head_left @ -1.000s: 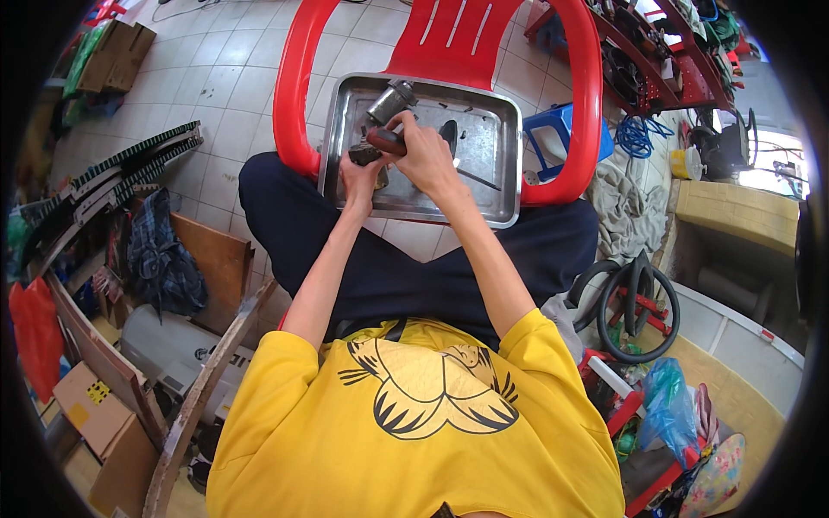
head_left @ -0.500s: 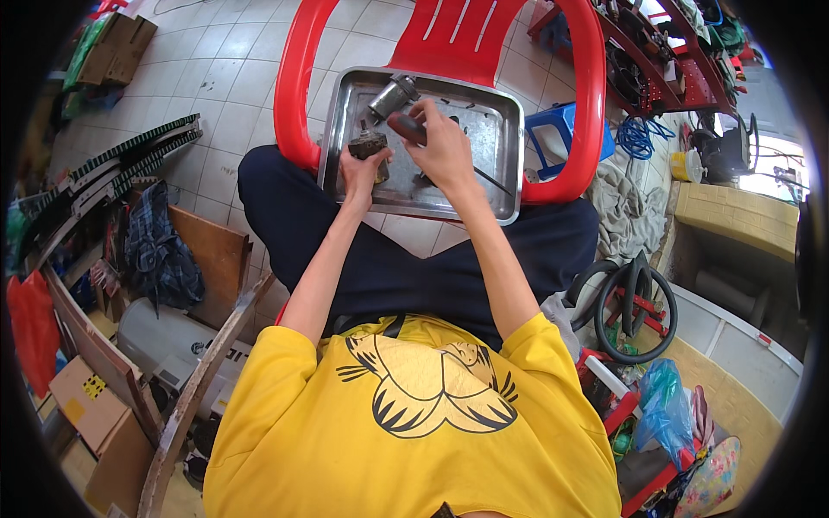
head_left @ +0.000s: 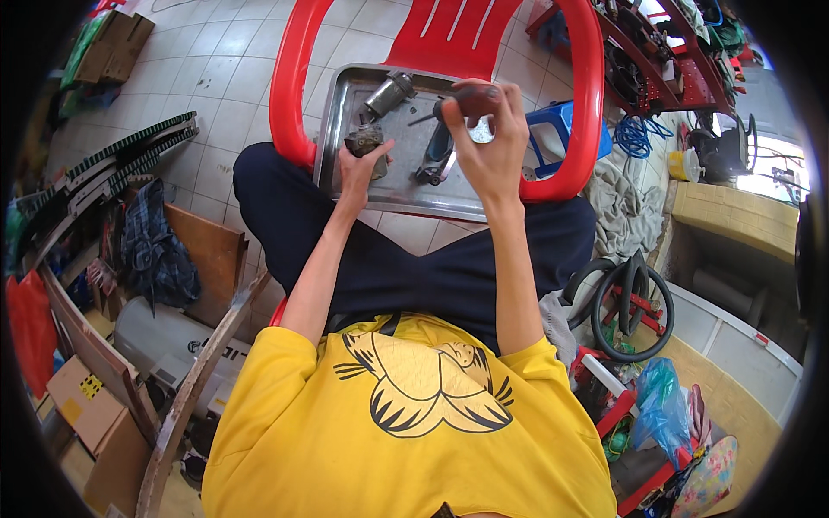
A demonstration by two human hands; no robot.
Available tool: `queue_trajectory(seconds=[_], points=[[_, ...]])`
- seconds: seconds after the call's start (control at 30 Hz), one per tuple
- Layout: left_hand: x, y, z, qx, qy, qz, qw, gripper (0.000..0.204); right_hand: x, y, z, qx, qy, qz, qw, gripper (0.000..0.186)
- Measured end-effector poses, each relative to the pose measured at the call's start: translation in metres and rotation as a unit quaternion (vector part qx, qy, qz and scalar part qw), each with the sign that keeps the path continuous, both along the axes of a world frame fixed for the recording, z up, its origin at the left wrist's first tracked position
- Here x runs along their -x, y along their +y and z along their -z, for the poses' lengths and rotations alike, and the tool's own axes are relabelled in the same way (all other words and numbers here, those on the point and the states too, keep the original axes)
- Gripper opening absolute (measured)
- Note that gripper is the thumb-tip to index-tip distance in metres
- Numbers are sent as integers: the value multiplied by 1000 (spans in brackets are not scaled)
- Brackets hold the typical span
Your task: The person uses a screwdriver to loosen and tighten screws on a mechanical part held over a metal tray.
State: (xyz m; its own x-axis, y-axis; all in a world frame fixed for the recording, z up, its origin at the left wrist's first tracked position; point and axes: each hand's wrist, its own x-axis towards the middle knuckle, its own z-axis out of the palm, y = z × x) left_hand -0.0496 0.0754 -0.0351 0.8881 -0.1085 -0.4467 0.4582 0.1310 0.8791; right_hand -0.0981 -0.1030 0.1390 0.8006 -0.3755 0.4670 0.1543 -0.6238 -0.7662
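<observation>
My left hand (head_left: pixel 356 168) grips a dark, greasy metal part (head_left: pixel 366 138) at the left of the steel tray (head_left: pixel 325 164). My right hand (head_left: pixel 489 138) is closed on a dark-handled tool (head_left: pixel 464 101), blurred, with a thin shaft toward the left; it is raised at the right side of the tray, apart from the metal part. A silver metal cylinder (head_left: pixel 387 93) lies near the tray's back left. Beneath and left of my right hand lies a dark elongated object (head_left: pixel 436 160), partly hidden, its kind unclear. The tray sits on a red plastic chair (head_left: pixel 570 104) in front of me.
At right are a blue plastic stool (head_left: pixel 553 129), a coiled blue hose (head_left: pixel 637 138), grey cloth (head_left: pixel 630 216), black tubes (head_left: pixel 656 302) and red shelving (head_left: pixel 648 69). At left lie long dark-edged strips (head_left: pixel 121 160), wooden boards (head_left: pixel 203 242) and cardboard boxes (head_left: pixel 121 47).
My right hand with the tool has moved right and away from the part in my left hand, turning as it went. My left hand keeps its grip and has shifted only slightly.
</observation>
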Motion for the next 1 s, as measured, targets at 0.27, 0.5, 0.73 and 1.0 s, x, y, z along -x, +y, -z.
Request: queue_trajectory(seconds=[0.27,0.5,0.73,1.0], points=[[11,-7,17,-223,-225,40,948,74,18,-5,33,-291,-34,12,956,22],[13,-9,4,-151,-244,70,955,69,32,-7,32,-364,-37,16,930,24],[3,-7,11,-141,-168,63,974,63,36,-7,40,-521,-9,-24,853,23],[0,3,-16,144,93,87,981,52,41,9,57,-645,60,-85,757,22]])
